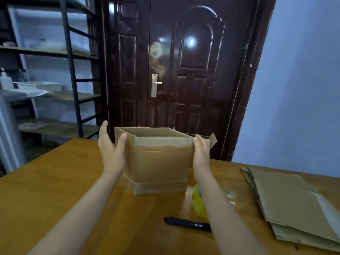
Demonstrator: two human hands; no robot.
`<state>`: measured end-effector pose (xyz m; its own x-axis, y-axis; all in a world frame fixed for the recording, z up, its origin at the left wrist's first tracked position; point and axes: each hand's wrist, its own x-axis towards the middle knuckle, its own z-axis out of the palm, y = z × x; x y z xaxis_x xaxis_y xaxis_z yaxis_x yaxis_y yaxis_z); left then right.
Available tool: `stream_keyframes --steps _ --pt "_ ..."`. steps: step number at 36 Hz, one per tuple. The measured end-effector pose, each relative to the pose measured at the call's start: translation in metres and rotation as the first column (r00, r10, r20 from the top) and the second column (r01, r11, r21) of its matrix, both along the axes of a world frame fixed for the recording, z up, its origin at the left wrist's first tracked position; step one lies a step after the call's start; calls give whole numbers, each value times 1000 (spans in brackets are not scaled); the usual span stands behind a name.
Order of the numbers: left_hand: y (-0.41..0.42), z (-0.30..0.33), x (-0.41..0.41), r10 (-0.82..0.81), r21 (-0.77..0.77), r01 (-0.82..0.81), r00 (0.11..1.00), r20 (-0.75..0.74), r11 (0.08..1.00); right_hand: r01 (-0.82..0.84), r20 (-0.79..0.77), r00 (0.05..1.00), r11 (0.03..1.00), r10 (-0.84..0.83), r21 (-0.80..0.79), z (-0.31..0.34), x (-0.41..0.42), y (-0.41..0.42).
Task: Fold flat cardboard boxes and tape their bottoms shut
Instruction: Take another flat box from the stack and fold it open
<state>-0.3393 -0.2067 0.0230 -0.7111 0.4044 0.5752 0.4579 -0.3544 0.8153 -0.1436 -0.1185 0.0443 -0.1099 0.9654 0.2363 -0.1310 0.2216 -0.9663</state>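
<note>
Cardboard box (158,162) upright and opened at centre frame, standing on the wooden surface (55,181), top flaps up, one flap splayed out at its far right corner. Band of tape visible along the bottom front edge. Left hand (112,150) against the box's left side, fingers straight and spread, thumb on the front left corner, palm flat to the cardboard; grip open, pressing rather than closed around anything. Right hand (201,153) flat against the right side, fingers extended upward to the top rim; grip likewise open, nothing enclosed. Box squeezed between the two palms.

Below the box, lower centre: black pen-like tool (187,223) lying flat on the surface, near the right forearm. Something yellow (197,201), blurred and partly hidden behind that forearm, just right of the box's base; cannot tell what.

Stack of flat cardboard (292,205) at lower right, well apart from the box, spread at a slant.

Dark glossy door (184,70) filling upper centre, metal handle (156,84) on it. Metal shelving rack (70,70) at upper left, blurred items on its shelves.
</note>
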Motion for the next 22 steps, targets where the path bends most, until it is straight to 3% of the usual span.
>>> stream_keyframes --steps 3,10,14,22 --pt "9 -17 9 -40 12 39 996 85 999 21 -42 999 1000 -21 12 7 -8 0" --pt "27 -31 12 -35 72 40 996 -76 997 -25 19 1000 996 23 82 2 -18 -1" --pt "33 -27 2 -106 22 113 975 -194 993 -30 36 999 993 26 118 -3 -17 3" --pt "45 -33 -13 -232 -36 229 958 -170 973 -46 76 997 980 32 194 -17 -20 9"
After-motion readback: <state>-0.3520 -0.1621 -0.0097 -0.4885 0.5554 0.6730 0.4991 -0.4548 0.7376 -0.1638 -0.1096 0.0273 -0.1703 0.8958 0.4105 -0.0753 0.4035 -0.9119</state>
